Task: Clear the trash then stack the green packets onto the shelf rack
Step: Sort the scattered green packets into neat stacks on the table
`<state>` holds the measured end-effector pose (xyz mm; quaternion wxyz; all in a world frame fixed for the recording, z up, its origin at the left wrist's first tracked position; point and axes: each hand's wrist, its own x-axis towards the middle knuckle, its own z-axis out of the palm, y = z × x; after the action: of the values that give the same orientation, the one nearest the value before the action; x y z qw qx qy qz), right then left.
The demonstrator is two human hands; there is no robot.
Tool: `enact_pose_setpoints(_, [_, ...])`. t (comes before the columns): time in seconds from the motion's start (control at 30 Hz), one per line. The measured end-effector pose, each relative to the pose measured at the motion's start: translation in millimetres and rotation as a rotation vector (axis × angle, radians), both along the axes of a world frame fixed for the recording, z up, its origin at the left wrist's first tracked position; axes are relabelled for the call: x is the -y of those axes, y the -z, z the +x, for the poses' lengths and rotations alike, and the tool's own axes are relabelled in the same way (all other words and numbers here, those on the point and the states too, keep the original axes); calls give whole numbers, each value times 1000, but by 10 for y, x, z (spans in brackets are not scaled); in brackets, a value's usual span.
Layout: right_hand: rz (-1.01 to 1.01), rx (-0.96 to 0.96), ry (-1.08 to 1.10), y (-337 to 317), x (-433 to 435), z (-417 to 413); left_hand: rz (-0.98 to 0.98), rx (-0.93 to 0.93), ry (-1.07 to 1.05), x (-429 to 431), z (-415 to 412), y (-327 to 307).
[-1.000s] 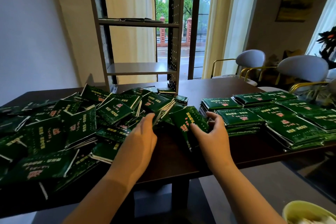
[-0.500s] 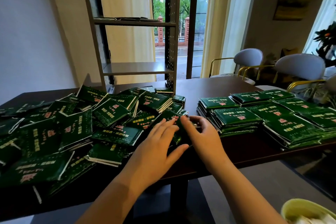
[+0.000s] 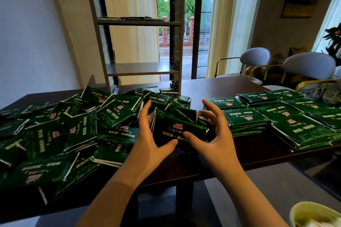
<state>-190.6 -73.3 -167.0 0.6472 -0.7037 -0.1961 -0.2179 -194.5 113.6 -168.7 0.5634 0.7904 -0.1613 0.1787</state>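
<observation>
Between my two hands is a small stack of green packets (image 3: 178,127), tilted and raised a little off the dark table (image 3: 212,86). My left hand (image 3: 150,141) clasps its left edge, thumb under the near side. My right hand (image 3: 215,134) cups the right end, thumb on the front and fingers spread behind. A loose heap of green packets (image 3: 73,131) covers the table's left half. Neat stacks of packets (image 3: 302,129) lie on the right. The grey shelf rack (image 3: 142,69) stands at the table's back, its lower shelf bare and a few flat packets (image 3: 136,18) on the upper shelf.
A yellow-green bin (image 3: 313,214) with white scraps inside sits on the floor at bottom right. Two grey chairs with gold frames (image 3: 310,64) stand beyond the table's far right corner. A window and curtains are behind the rack.
My hands were pressing flat on the packets at the table's middle; now they have closed in from both sides and tipped a small stack up between them.
</observation>
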Motion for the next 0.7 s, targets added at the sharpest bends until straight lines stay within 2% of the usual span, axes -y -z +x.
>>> enact_pose_setpoints(0.1, [10, -22, -28, -14, -2, 15, -4, -66, -16, -21, 27, 14])
enact_pose_setpoints(0.3, [43, -31, -13, -27, -3, 12, -13, -84, -19, -57, 69, 36])
enact_pose_setpoints(0.47, [-26, -23, 24, -16, 6, 23, 9, -62, 45, -73, 73, 50])
enact_pose_setpoints(0.7, [-193, -42, -102, -44, -31, -5, -14, -92, 67, -78, 62, 36])
